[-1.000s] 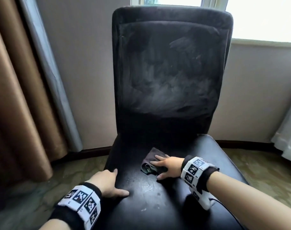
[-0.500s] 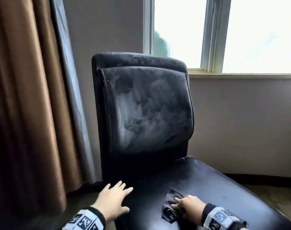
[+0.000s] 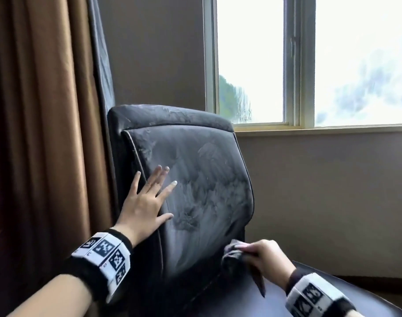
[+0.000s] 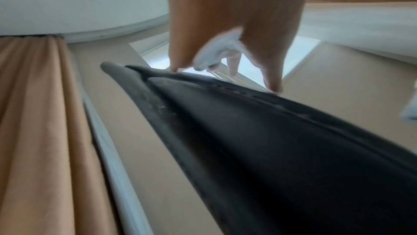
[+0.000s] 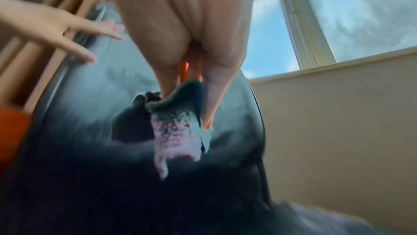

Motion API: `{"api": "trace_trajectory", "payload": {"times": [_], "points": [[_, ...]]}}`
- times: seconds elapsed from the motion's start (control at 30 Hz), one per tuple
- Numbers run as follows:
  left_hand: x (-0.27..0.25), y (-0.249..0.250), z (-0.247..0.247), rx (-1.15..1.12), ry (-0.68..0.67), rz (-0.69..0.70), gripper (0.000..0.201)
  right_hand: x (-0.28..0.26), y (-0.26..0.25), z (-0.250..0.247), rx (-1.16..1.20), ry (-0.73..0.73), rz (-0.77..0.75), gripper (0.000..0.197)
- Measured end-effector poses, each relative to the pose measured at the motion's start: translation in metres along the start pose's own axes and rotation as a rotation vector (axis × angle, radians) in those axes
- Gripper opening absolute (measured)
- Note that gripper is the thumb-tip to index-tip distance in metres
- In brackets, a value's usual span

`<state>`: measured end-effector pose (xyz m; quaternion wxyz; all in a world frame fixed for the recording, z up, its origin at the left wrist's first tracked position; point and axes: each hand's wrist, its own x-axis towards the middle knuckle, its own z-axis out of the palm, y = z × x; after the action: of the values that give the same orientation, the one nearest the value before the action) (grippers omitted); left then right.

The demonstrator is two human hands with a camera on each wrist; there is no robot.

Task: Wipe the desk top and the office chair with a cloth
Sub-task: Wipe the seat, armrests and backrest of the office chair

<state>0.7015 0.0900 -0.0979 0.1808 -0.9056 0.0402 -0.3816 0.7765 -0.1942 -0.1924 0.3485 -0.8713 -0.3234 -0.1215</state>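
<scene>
A black leather office chair (image 3: 207,191) stands in front of me, its backrest streaked with grey dust. My left hand (image 3: 147,200) lies flat with spread fingers against the backrest's left edge (image 4: 203,107). My right hand (image 3: 262,257) grips a dark grey cloth (image 3: 234,259) low at the backrest's right side, just above the seat (image 3: 321,300). In the right wrist view the cloth (image 5: 176,123) hangs bunched from my right hand's fingers (image 5: 212,103) in front of the backrest (image 5: 101,96). No desk is in view.
A brown curtain (image 3: 42,133) and a grey lining strip (image 3: 101,60) hang close to the chair's left side. A window (image 3: 310,60) with a sill sits behind the chair above a beige wall (image 3: 333,202).
My left hand has risen from the seat to press flat on the backrest. My right hand has lifted the cloth off the seat to the backrest's lower right. The view has tilted upward.
</scene>
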Motion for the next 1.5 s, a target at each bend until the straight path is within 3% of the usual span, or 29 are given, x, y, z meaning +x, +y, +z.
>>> {"api": "trace_trajectory", "payload": {"times": [0.1, 0.2, 0.27, 0.37, 0.43, 0.6, 0.7, 0.8, 0.87, 0.97, 1.03, 1.2, 1.27, 1.4, 1.43, 1.5], "points": [[0.024, -0.024, -0.022, 0.034, 0.048, -0.071, 0.097, 0.059, -0.065, -0.018, 0.296, 0.333, -0.128, 0.027], [0.032, -0.042, -0.042, 0.056, 0.078, -0.132, 0.11, 0.098, -0.135, -0.015, 0.492, 0.466, -0.205, 0.028], [0.034, -0.054, -0.056, 0.036, 0.161, -0.218, 0.114, 0.112, -0.171, 0.003, 0.525, 0.386, -0.297, 0.032], [0.033, -0.066, -0.068, 0.001, 0.222, -0.277, 0.112, 0.12, -0.19, 0.036, 0.354, 0.291, -0.442, 0.04], [0.032, -0.069, -0.072, -0.054, 0.219, -0.219, 0.111, 0.129, -0.182, 0.039, 0.362, 0.324, -0.493, 0.042], [0.028, -0.075, -0.068, -0.174, 0.272, -0.103, 0.111, 0.17, -0.144, 0.025, 0.374, 0.323, -0.409, 0.05], [0.027, -0.08, -0.064, -0.255, 0.311, -0.024, 0.11, 0.169, -0.165, 0.023, 0.394, 0.215, -0.647, 0.055], [0.032, -0.083, -0.068, -0.405, 0.25, -0.03, 0.119, 0.174, -0.193, 0.02, 0.228, 0.169, -0.89, 0.059], [0.032, -0.085, -0.068, -0.395, 0.195, -0.052, 0.122, 0.193, -0.188, 0.015, 0.226, 0.189, -0.857, 0.063], [0.037, -0.084, -0.062, -0.367, 0.162, -0.087, 0.123, 0.227, -0.156, 0.0, 0.227, 0.245, -0.577, 0.066], [0.043, -0.082, -0.057, -0.35, 0.146, -0.118, 0.123, 0.232, -0.15, -0.006, 0.163, 0.237, -0.473, 0.067], [0.062, -0.081, -0.05, -0.412, 0.187, -0.189, 0.121, 0.216, -0.19, 0.005, -0.003, 0.14, -0.755, 0.069], [0.067, -0.082, -0.049, -0.399, 0.19, -0.191, 0.123, 0.227, -0.186, 0.001, 0.031, 0.166, -0.708, 0.07], [0.075, -0.08, -0.043, -0.407, 0.183, -0.153, 0.123, 0.248, -0.156, -0.008, 0.086, 0.225, -0.442, 0.069], [0.076, -0.08, -0.04, -0.41, 0.181, -0.145, 0.122, 0.244, -0.156, -0.004, 0.062, 0.239, -0.459, 0.07], [0.079, -0.079, -0.034, -0.423, 0.183, -0.135, 0.119, 0.229, -0.157, 0.015, -0.006, 0.269, -0.66, 0.07]]}}
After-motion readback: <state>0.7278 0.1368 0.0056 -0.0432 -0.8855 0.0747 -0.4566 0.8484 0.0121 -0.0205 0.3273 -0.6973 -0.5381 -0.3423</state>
